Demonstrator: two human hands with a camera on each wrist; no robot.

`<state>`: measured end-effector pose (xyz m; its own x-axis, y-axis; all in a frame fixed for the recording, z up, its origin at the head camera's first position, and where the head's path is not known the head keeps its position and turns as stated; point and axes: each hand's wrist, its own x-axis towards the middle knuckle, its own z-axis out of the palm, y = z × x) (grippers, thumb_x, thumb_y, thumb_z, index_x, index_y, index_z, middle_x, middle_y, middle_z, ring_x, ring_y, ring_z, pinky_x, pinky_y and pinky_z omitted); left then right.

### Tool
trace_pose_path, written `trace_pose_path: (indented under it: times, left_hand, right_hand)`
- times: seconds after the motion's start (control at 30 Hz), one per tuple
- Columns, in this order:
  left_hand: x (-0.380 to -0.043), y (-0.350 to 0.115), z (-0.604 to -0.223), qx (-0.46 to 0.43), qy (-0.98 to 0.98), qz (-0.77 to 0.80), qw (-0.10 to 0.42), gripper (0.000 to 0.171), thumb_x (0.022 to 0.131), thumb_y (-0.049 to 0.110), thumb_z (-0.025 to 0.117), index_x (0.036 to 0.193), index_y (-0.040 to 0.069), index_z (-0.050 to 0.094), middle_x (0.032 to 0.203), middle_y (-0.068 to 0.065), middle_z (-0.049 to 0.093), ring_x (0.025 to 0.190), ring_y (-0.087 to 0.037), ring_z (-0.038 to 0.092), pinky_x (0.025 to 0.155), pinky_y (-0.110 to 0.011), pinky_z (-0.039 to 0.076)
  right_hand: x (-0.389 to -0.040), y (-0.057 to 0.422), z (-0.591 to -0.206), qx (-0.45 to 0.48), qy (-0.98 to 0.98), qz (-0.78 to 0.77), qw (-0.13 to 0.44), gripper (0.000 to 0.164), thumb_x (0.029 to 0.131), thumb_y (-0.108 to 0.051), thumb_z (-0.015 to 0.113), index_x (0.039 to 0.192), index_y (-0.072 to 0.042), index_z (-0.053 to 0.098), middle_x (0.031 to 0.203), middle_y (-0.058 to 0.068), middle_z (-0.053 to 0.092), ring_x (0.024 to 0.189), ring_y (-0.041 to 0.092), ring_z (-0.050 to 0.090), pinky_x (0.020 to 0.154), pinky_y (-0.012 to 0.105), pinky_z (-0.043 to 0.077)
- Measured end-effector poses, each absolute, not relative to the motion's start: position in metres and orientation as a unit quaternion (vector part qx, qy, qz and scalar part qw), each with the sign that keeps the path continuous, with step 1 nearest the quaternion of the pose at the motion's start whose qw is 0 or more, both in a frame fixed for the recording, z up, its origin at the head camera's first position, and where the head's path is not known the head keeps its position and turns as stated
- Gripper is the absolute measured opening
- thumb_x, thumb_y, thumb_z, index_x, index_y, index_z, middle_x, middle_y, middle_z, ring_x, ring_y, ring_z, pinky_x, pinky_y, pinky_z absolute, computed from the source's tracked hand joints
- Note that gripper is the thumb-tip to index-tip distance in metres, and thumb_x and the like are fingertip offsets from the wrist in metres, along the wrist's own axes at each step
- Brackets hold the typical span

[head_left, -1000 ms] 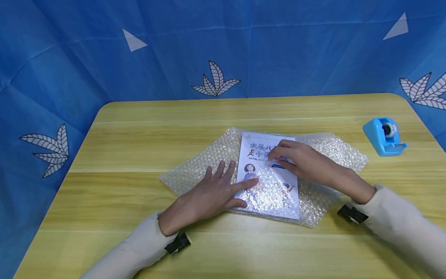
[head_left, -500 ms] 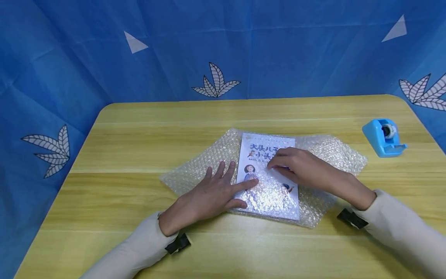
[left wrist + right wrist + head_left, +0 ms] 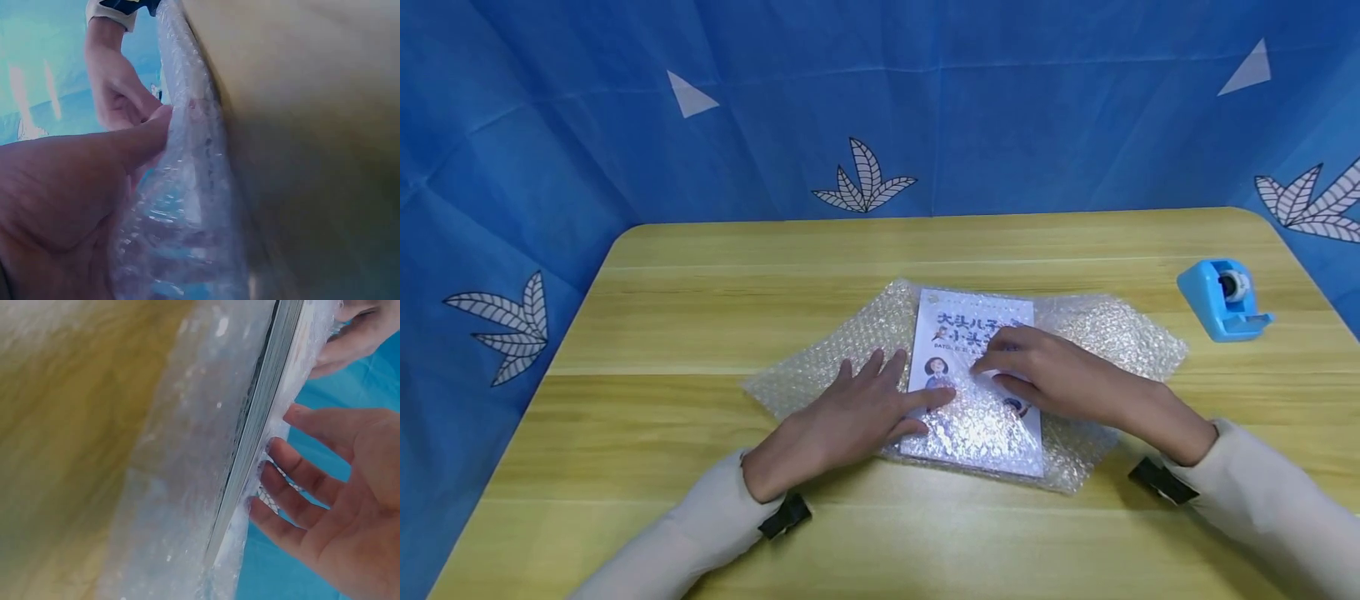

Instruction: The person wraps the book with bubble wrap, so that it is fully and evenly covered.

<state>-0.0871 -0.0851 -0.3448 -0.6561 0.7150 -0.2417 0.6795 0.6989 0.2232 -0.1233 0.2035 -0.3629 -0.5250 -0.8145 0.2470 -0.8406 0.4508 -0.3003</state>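
A book with a white illustrated cover (image 3: 934, 337) lies on a sheet of bubble wrap (image 3: 827, 371). One flap of the wrap is folded over the cover's lower part. My left hand (image 3: 853, 421) rests on the flap and the book's left side, fingers spread. Over the cover's right half, my right hand (image 3: 1052, 371) touches the flap with bent fingers. In the right wrist view, the fingertips of that hand (image 3: 337, 494) lie along the wrap beside the book's page edges (image 3: 259, 412), with the thumb apart.
A blue tape dispenser (image 3: 1217, 304) stands toward the right end of the wooden table (image 3: 715, 292). Bubble wrap extends past the book on the left and right. A blue patterned cloth (image 3: 1000, 125) hangs behind the table.
My right hand has shifted slightly toward the near side across the cover, its fingertips smoothing the flap; more of the printed title shows. My left hand has stayed in place.
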Motion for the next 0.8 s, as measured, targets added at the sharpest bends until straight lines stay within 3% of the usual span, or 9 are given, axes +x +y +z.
trace_pose_path:
  times: [0.13,0.23,0.37,0.47,0.6,0.8]
  left_hand:
    - [-0.094,-0.079,-0.343,0.404,0.907,0.036,0.111,0.061,0.099,0.051,0.064,0.156,0.038,0.047,0.139,-0.022,0.051,0.127,-0.039,0.053,0.095,-0.063,0.053]
    - [-0.102,-0.074,-0.343,0.411,0.908,0.019,0.083,0.073,0.089,0.056,0.075,0.154,0.035,0.05,0.143,-0.017,0.048,0.131,-0.036,0.049,0.095,-0.06,0.054]
    - [-0.115,-0.07,-0.341,0.421,0.897,0.028,0.129,0.087,0.085,0.058,0.077,0.16,0.036,0.04,0.172,-0.014,0.015,0.155,-0.047,0.016,0.108,-0.074,0.036]
    - [-0.126,-0.069,-0.341,0.422,0.882,0.061,0.203,0.091,0.086,0.056,0.077,0.164,0.04,0.031,0.175,-0.004,-0.004,0.157,-0.043,-0.004,0.115,-0.075,0.019]
    - [-0.134,-0.072,-0.343,0.411,0.866,0.098,0.268,0.092,0.087,0.053,0.077,0.164,0.041,0.029,0.174,0.0,-0.005,0.157,-0.039,-0.009,0.119,-0.073,0.005]
    - [-0.135,-0.074,-0.347,0.413,0.861,0.119,0.272,0.088,0.09,0.052,0.075,0.164,0.037,0.031,0.174,-0.002,-0.003,0.156,-0.041,-0.007,0.117,-0.076,0.005]
  right_hand:
    - [-0.122,0.205,-0.362,0.484,-0.854,0.189,0.028,0.033,0.087,0.007,0.079,0.116,-0.008,0.076,0.112,0.007,0.068,0.101,0.025,0.066,0.086,0.036,0.058]
    - [-0.122,0.205,-0.363,0.485,-0.855,0.183,0.026,0.033,0.087,0.006,0.079,0.116,-0.009,0.076,0.112,0.007,0.068,0.102,0.025,0.065,0.086,0.037,0.058]
    - [-0.124,0.206,-0.364,0.488,-0.853,0.182,0.026,0.035,0.085,0.006,0.081,0.116,-0.01,0.076,0.113,0.006,0.067,0.102,0.026,0.065,0.084,0.039,0.058]
    - [-0.123,0.206,-0.364,0.487,-0.853,0.184,0.022,0.036,0.085,0.006,0.081,0.117,-0.011,0.075,0.113,0.006,0.067,0.102,0.025,0.065,0.084,0.04,0.058]
    - [-0.122,0.206,-0.364,0.482,-0.857,0.183,0.019,0.036,0.086,0.004,0.081,0.118,-0.011,0.075,0.114,0.005,0.067,0.105,0.025,0.064,0.086,0.039,0.058]
    - [-0.122,0.208,-0.367,0.477,-0.857,0.194,0.021,0.039,0.085,0.004,0.082,0.119,-0.013,0.075,0.115,0.004,0.067,0.104,0.024,0.064,0.085,0.04,0.058]
